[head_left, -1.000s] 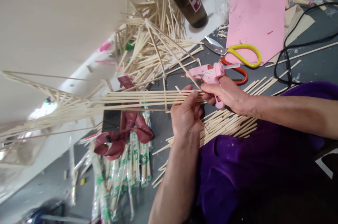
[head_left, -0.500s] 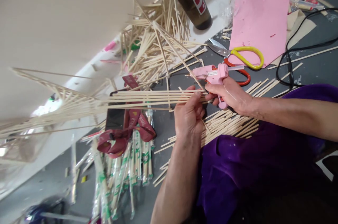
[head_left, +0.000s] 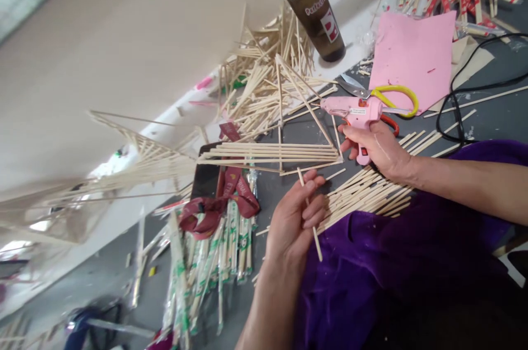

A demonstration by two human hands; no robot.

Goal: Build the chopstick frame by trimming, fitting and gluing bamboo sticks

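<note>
A single chopstick (head_left: 315, 237) is pinched in my left hand (head_left: 295, 209), slanting across the fingers. My right hand (head_left: 379, 149) grips a pink hot glue gun (head_left: 350, 110) by its handle, nozzle pointing left. Left of both hands lies a frame of glued chopsticks (head_left: 272, 153), with a flat row of parallel sticks and thin slanted struts above it. Its near end sits just beyond my left fingertips, apart from them. Loose chopsticks (head_left: 363, 196) are bunched beneath my right forearm and beside my left hand.
Scissors (head_left: 396, 94) lie behind the glue gun, partly on a pink sheet (head_left: 412, 58). A bottle (head_left: 315, 14) stands at the back beside a chopstick heap (head_left: 264, 75). A black cable (head_left: 454, 97) curls at right. A phone (head_left: 206, 174), red lanyard (head_left: 202, 212) and wrapped chopsticks (head_left: 206, 267) lie left.
My left hand has let go of the chopstick frame and drawn back toward me, now holding one stick. The glue gun has lifted away from the frame's end. The camera view has shifted.
</note>
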